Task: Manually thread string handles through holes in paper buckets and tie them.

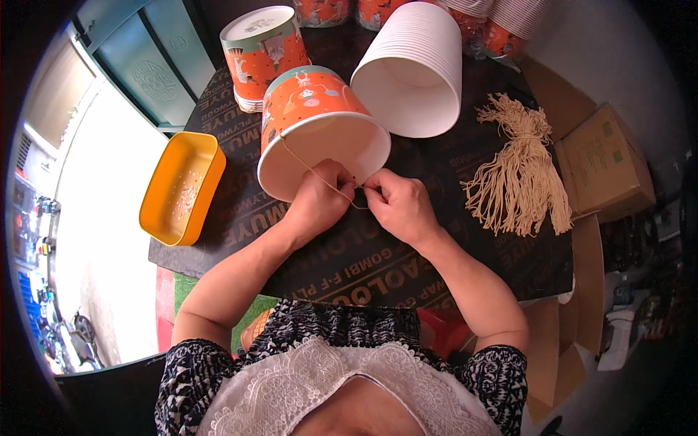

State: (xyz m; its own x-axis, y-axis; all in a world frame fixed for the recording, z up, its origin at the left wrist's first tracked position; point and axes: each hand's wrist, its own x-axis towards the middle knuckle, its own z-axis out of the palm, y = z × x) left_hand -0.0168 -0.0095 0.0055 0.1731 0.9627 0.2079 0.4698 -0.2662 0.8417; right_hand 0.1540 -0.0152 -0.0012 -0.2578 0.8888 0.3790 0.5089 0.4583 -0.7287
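The thumb and first finger of the right hand [400, 207] are closed together at the tips, and they pinch a thin pale cord [302, 156] beside the near right rim of the orange bucket [327, 138]. The fingers of the left hand [325, 192] are curled and almost shut at the same rim; whether they grip cord or rim, I cannot tell. The cord runs from the rim's left side across the mouth in a loose loop. The bucket lies on its side on the dark table [527, 269], mouth toward the person. I judge it light, of stiff paper, easy to dent in its wall, so the firm rim is the best place to hold; the cord seems soft and limp, better taken close to its end. To the left stands a yellow tray [154, 200] with small beads [187, 190]; farther away, an upturned bucket [265, 62] and nested white buckets [411, 65]; to the right, a cord bundle [520, 171].
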